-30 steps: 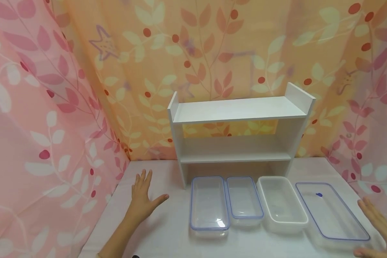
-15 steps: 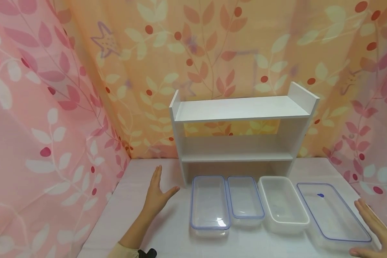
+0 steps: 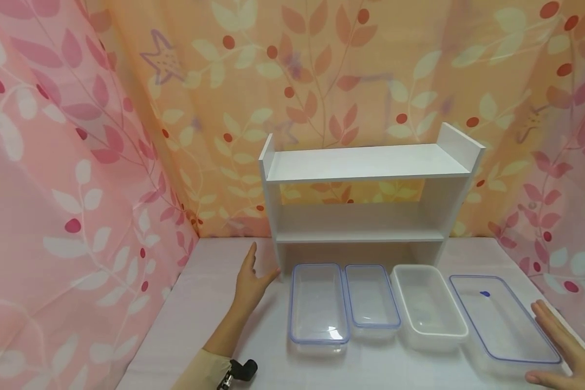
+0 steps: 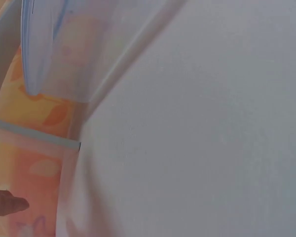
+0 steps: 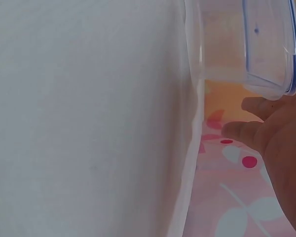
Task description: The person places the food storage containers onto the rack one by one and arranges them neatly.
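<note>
My left hand (image 3: 251, 284) is held over the table near the shelf's lower left corner, its fingers extended and thumb spread, with nothing in it. Just to its right lies a clear rectangular container with a blue-rimmed lid (image 3: 319, 303). A smaller blue-rimmed container (image 3: 372, 297) stands beside that one. Right of it is a whitish translucent container (image 3: 429, 303) without a blue rim. At the far right, a large blue-rimmed container (image 3: 507, 319) has a small blue mark on top. My right hand (image 3: 567, 349), fingers straight, is beside its right edge. The right wrist view shows my fingers (image 5: 241, 131) near its corner.
A white two-tier shelf (image 3: 358, 237) stands at the back of the table, behind the row of containers. The table (image 3: 185, 325) has a white cloth. Patterned curtains (image 3: 200, 108) enclose the back and both sides.
My left hand has moved right and slightly forward, toward the shelf's left side and the leftmost container. My right hand has shifted slightly left, closer to the large container.
</note>
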